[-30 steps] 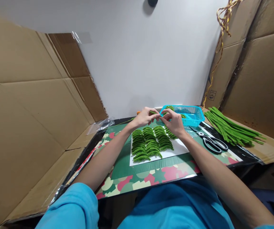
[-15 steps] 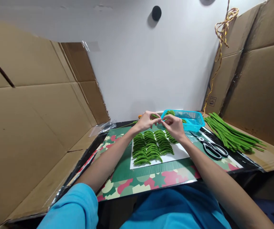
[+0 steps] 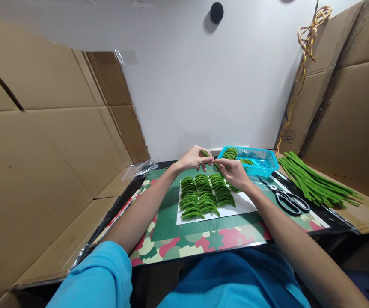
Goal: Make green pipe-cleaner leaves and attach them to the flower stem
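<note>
A green pipe cleaner (image 3: 217,167) is held between my two hands above the back of the mat. My left hand (image 3: 193,159) pinches it, and a green end shows by the fingers. From the other side my right hand (image 3: 236,174) grips it with thumb and forefinger, the fingertips of both hands nearly meeting. Below them, several curved green pipe cleaner pieces (image 3: 207,199) lie in rows on a white sheet (image 3: 247,206); my right hand partly covers the far right row.
Behind my right hand stands a blue basket (image 3: 266,170) with more green pieces. Black-handled scissors (image 3: 290,202) lie on the green mat (image 3: 168,214). A bundle of long green pipe cleaners (image 3: 316,179) rests at right. Cardboard walls (image 3: 43,162) flank the table.
My right hand's fingers have shifted along the pipe cleaner, and more of it now shows between the hands. The whole view has moved slightly.
</note>
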